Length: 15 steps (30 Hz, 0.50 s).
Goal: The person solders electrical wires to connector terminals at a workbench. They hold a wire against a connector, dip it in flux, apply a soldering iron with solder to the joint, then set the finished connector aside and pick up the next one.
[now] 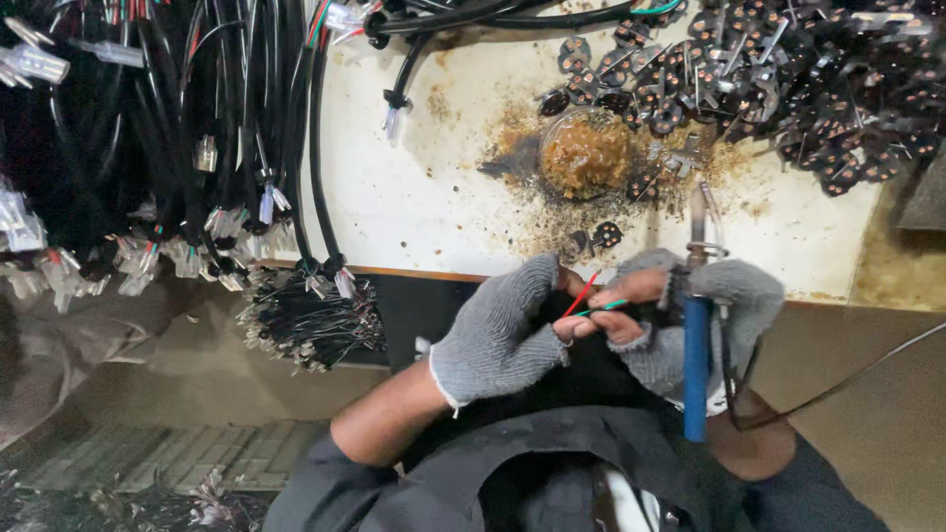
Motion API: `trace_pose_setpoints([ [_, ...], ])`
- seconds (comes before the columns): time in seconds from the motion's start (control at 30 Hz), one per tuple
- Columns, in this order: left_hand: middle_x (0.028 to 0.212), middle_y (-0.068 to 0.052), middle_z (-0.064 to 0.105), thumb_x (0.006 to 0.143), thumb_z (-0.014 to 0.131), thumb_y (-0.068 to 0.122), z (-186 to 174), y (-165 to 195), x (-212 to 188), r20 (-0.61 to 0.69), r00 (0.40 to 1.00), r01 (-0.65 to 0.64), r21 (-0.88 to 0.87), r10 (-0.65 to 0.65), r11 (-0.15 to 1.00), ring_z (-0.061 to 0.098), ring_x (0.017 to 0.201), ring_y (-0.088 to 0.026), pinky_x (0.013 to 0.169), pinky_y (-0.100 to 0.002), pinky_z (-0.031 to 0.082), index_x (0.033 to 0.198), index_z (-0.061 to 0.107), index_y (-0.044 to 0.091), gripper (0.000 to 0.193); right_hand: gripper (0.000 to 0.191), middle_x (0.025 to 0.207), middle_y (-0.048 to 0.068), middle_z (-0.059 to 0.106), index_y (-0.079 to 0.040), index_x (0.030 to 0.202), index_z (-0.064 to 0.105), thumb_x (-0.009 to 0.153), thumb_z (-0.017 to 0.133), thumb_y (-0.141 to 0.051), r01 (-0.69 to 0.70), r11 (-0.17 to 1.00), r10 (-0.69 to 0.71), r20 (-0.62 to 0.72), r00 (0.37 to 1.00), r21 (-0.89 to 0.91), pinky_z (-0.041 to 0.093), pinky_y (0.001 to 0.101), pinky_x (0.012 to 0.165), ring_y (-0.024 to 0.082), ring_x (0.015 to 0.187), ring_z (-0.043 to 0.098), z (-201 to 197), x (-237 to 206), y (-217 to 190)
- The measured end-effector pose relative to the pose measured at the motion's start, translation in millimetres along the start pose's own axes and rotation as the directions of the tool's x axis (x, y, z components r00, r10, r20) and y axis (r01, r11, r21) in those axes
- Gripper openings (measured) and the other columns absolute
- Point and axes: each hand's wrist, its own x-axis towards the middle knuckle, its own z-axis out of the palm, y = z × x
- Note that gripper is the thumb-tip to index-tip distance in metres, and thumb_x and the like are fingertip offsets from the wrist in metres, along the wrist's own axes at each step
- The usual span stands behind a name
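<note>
Hands: both wear grey fingerless gloves and meet at lower centre of the frame. The left hand [498, 335] pinches the thin wires; the right hand [690, 305] grips the iron and also touches the wires with its fingertips.
Wires: two show, one red wire [581, 294] and one green wire [603, 308], held between the bare fingertips of both hands, just below the table edge.
Iron: one soldering iron [697, 355] with a blue handle, upright in the right fist, its metal tip pointing up over the table [424, 187]. Its dark cord runs off to the right.
Risk, burn: the tip stands close to the bare fingertips, so as I judge it a small slip could scorch skin or glove.
Risk, wires: the strands are thin and held only by fingertip pinch; they could slide out or cross.
Risk, cord: the trailing cord could snag and jerk the iron.
Flux pot: one round pot [586, 153] of brown paste, upper centre, ringed by brown stains and spatter.
Plug parts: a heap of small black pieces [788, 69] at upper right, too many to count.
Cables: dense bundles of black cables [177, 128] with clear connectors fill the upper left, also uncountable; a further cut bunch [305, 320] hangs below the table edge.
</note>
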Motion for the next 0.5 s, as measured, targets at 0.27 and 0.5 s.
trace_pose_setpoints([
  [0.27, 0.085, -0.006, 0.062, 0.081, 0.079, 0.027, 11, -29, -6, -0.046, 0.936, -0.305, 0.384, 0.348, 0.872, 0.063, 0.071, -0.028, 0.060, -0.040, 0.047, 0.103, 0.071, 0.017, 0.026, 0.016, 0.093, 0.006, 0.070, -0.005, 0.100, 0.070, 0.089, 0.079, -0.013, 0.060, 0.992, -0.059, 0.016, 0.998, -0.112, 0.053, 0.0298, 0.078, 0.017, 0.084, 0.066, -12, -3, 10],
  [0.5, 0.072, -0.001, 0.062, 0.093, 0.083, 0.029, 8, -31, -1, 0.065, 0.912, -0.359, 0.608, 0.406, 0.708, 0.061, 0.059, -0.023, 0.050, -0.040, 0.042, 0.090, 0.072, 0.022, 0.014, 0.019, 0.084, 0.006, 0.071, -0.006, 0.094, 0.064, 0.089, 0.081, -0.010, 0.041, 0.999, -0.040, -0.100, 0.994, 0.011, 0.054, 0.0283, 0.074, 0.017, 0.078, 0.067, -7, 10, 4],
])
